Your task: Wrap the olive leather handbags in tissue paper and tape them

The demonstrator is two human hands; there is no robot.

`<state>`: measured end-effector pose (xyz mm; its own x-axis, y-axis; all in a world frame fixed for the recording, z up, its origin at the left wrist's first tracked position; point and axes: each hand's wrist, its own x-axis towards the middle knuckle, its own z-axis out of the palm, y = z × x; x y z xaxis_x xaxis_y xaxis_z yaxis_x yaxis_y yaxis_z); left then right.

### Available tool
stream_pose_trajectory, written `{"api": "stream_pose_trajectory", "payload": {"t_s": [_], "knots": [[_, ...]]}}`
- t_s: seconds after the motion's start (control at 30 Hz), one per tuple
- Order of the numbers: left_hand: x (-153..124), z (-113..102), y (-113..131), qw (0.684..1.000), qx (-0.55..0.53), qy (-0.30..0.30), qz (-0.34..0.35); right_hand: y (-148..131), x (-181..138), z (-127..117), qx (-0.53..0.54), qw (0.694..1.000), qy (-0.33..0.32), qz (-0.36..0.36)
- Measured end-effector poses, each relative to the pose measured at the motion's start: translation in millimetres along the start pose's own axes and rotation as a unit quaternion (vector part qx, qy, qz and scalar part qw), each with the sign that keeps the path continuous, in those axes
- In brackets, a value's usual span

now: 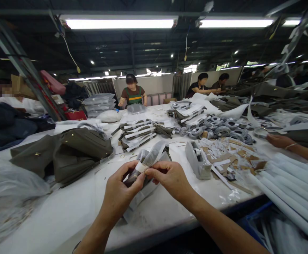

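Note:
My left hand (pixel 120 188) and my right hand (pixel 169 176) meet over the white table (pixel 71 208), both pinching a dark strap wrapped in clear plastic film (pixel 148 160) with a strip of white tape around it. The left fingers curl round the lower part of the bundle. Thumb and forefinger of the right hand press on the tape band. The wrapped strap rises up and away from me, its top end near a metal ring.
An olive handbag (pixel 71 151) lies to the left and a grey tape dispenser (pixel 197 160) to the right. Wrapped straps (pixel 138 135), coiled straps (pixel 219 130) and paper scraps (pixel 235 155) lie beyond. White rolls (pixel 291 190) sit far right, by another person's hand (pixel 279 141). Workers sit across.

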<state>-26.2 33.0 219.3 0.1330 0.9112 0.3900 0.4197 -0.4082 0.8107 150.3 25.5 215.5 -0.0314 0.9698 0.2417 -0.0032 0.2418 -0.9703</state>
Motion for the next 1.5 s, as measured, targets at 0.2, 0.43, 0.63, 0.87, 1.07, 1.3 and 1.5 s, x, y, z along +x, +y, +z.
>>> {"api": "stream_pose_trajectory", "payload": {"t_s": [0.2, 0.43, 0.63, 0.87, 1.07, 1.3, 1.5], "knots": [[0.1, 0.3, 3.0, 1.0, -0.004, -0.017, -0.008, 3.6, 0.9, -3.6, -0.027, 0.999, -0.007, -0.018], [2.7, -1.7, 2.3, 0.999, -0.001, -0.025, -0.03, -0.6, -7.8, -6.2, -0.113, 0.987, -0.03, -0.107], [0.3, 0.2, 2.1, 0.999, -0.011, -0.034, -0.04, 2.8, -9.2, -4.6, -0.12, 0.989, 0.0, -0.088], [0.4, 0.0, 14.2, 0.987, -0.121, -0.059, -0.086, 9.8, -1.5, 6.3, -0.016, 0.997, 0.024, -0.07], [4.1, -4.5, 11.5, 0.964, -0.217, -0.063, -0.142, 5.5, 9.7, 15.7, -0.189, 0.971, 0.092, -0.112], [20.5, -10.2, 5.6, 0.942, -0.265, -0.056, -0.196, 7.2, 6.8, 16.2, 0.116, 0.992, 0.012, -0.049], [18.3, -4.8, 2.9, 0.977, -0.179, -0.004, -0.115, 1.2, 5.7, 23.4, 0.258, 0.964, -0.062, 0.017]]}}
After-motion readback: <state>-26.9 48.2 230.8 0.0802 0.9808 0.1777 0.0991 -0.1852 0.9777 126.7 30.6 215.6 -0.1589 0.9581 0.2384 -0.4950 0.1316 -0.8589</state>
